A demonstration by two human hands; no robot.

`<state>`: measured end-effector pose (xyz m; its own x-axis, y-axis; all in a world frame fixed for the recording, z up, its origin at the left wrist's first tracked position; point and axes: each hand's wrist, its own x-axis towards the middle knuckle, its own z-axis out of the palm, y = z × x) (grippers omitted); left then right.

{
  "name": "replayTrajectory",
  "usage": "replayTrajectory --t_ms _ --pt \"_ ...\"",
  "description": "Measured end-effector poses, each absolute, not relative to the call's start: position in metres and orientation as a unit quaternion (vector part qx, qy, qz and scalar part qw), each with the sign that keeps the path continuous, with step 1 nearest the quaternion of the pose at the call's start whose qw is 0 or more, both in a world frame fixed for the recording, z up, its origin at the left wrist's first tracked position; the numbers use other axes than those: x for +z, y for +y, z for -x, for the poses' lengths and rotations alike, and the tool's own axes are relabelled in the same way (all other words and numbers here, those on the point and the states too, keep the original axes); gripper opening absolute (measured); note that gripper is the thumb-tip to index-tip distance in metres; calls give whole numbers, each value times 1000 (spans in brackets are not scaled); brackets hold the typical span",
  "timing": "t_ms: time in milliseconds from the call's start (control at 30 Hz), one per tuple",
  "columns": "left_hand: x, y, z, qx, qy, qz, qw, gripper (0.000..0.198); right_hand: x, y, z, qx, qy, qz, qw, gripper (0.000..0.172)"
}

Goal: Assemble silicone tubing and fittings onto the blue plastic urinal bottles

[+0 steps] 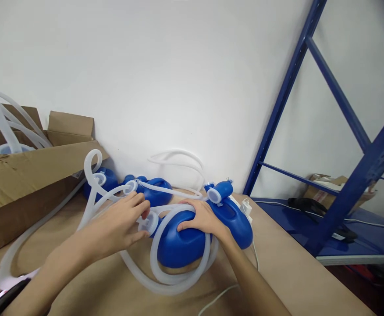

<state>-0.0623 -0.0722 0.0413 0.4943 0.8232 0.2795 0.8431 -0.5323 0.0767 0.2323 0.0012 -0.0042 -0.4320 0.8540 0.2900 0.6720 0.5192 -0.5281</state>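
Note:
A blue plastic bottle (pixel 179 245) lies on its side on the table, its neck pointing left. A translucent cap (pixel 150 223) sits at its mouth. The thumb and fingers of my left hand (pixel 126 221) are curled round the cap. My right hand (pixel 203 217) presses on top of the bottle by its handle recess and holds it, with the fingers over the tubing. A translucent flexible tube (pixel 168 289) loops round the bottle. Just right of it lies a second blue bottle (pixel 236 224) with a translucent-capped neck.
Behind my left hand lie more blue bottles (pixel 157 193) with tubes. A cardboard box (pixel 47 164) holding tubes and blue pieces stands at the left. White cables (pixel 256 254) run over the table (pixel 290 272). On the right is a blue metal rack (pixel 339 96) with a box (pixel 323 197).

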Motion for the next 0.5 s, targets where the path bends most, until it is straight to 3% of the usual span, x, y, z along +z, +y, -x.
replayTrajectory --t_ms 167,500 --pt "3 -85 55 -132 -528 818 187 26 0 -5 -229 155 -831 467 259 84" --pt "-35 -83 45 -144 -629 735 207 41 15 -19 -223 208 -848 424 239 75"
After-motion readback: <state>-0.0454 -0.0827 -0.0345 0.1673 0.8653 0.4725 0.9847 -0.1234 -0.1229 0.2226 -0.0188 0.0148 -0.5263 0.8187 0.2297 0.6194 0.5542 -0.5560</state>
